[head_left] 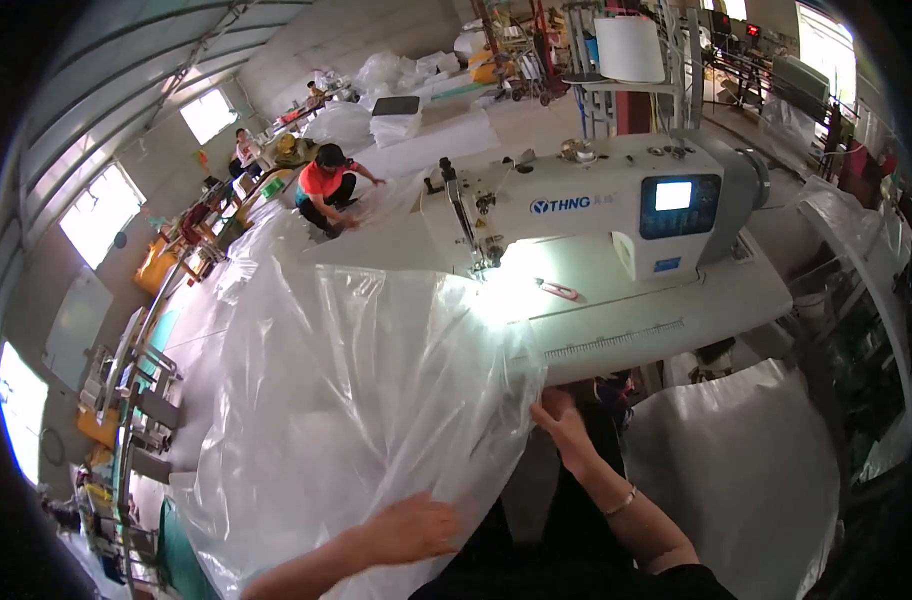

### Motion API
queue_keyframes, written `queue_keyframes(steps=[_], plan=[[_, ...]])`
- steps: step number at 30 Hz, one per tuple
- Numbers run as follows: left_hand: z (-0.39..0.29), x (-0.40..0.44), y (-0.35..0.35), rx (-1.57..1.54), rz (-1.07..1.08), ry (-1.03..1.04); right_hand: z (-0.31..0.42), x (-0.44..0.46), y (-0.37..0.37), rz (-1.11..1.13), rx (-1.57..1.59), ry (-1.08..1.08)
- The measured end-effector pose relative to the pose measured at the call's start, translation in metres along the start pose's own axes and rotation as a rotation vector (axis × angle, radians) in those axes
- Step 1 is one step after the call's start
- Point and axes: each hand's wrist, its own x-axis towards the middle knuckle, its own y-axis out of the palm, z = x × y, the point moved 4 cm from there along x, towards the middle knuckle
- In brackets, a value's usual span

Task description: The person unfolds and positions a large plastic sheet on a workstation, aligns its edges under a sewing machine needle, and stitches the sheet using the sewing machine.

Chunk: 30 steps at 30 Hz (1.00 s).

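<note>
A large clear plastic sheet (306,420) hangs from the sewing machine bed and spreads over my lap and down to the left. Its upper edge runs up to the needle area of the white sewing machine (586,200), whose lamp glares there. My right hand (564,425) is closed on the sheet's right edge, just below the front of the table. Lower and to the left, my left hand (413,527) rests against the sheet with its fingers curled into the plastic. Small pink-handled thread snips (558,290) lie on the machine bed.
A ruler scale (616,338) marks the table's front edge. White sheeting (741,470) hangs at the right. Behind the machine stands a large white thread cone (629,50). A person (326,190) crouches over plastic on the floor, with others farther back.
</note>
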Motion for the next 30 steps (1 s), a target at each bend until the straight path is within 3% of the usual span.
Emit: queue_keyframes(steps=[1,2,4,6,7,9,10,11,12,13,14,15,18,20,22,24,26,27,29,30], plan=[[0.037,-0.018,0.018,0.261,0.309,-0.125,-0.013,-0.005,0.013,0.155,0.388,0.146],[0.077,-0.042,0.027,0.522,0.621,-0.248,-0.020,-0.009,0.020,0.159,0.392,0.155],[0.146,-0.089,0.001,0.740,0.444,-0.564,-0.028,-0.021,0.050,0.527,0.410,0.191],[0.138,-0.116,-0.038,1.128,0.078,-0.542,-0.026,-0.035,0.083,0.693,0.323,0.178],[0.119,-0.112,-0.039,1.129,0.086,-0.548,-0.001,-0.045,0.099,0.741,0.422,0.160],[0.051,-0.097,-0.054,0.411,-0.774,-0.629,0.048,-0.063,0.123,0.893,0.208,-0.026],[0.025,-0.090,-0.033,0.029,-0.782,-0.674,0.061,-0.068,0.139,0.944,0.122,-0.196],[-0.007,-0.078,-0.009,-0.120,-0.791,-0.380,0.071,-0.075,0.155,0.991,0.034,-0.360],[-0.027,-0.060,0.013,0.161,-0.585,-0.109,0.081,-0.078,0.168,0.991,0.038,-0.363],[-0.061,-0.035,0.014,0.346,-0.613,-0.152,0.093,-0.080,0.178,0.936,-0.019,-0.392],[-0.027,-0.030,0.047,0.128,-0.656,-0.153,0.104,-0.080,0.183,0.878,-0.075,-0.420],[-0.006,-0.025,0.074,-0.253,-0.684,-0.354,0.119,-0.080,0.186,0.874,-0.070,-0.423],[0.022,0.005,0.103,-0.236,-0.827,-0.406,0.131,-0.082,0.191,0.974,-0.129,-0.366],[0.065,-0.012,0.077,-0.162,-1.097,-0.405,0.110,-0.073,0.189,0.890,-0.218,-0.549],[0.076,-0.041,0.063,-0.137,-1.064,-0.414,0.080,-0.047,0.162,0.826,-0.341,-0.742],[0.096,-0.079,0.035,-0.079,-0.996,-0.428,0.046,-0.024,0.119,0.351,-0.439,-0.038],[0.105,-0.092,0.011,-0.020,-0.916,-0.448,0.002,-0.007,0.102,-0.120,-0.552,-0.321],[0.106,-0.087,-0.002,0.012,-0.871,-0.458,-0.025,-0.002,0.107,-0.121,-0.548,-0.317],[0.106,-0.088,-0.015,0.070,-0.786,-0.470,-0.043,-0.002,0.122,0.154,-0.534,-0.315],[0.110,-0.086,-0.026,0.099,-0.747,-0.471,-0.055,-0.005,0.126,0.341,-0.339,-0.034]])
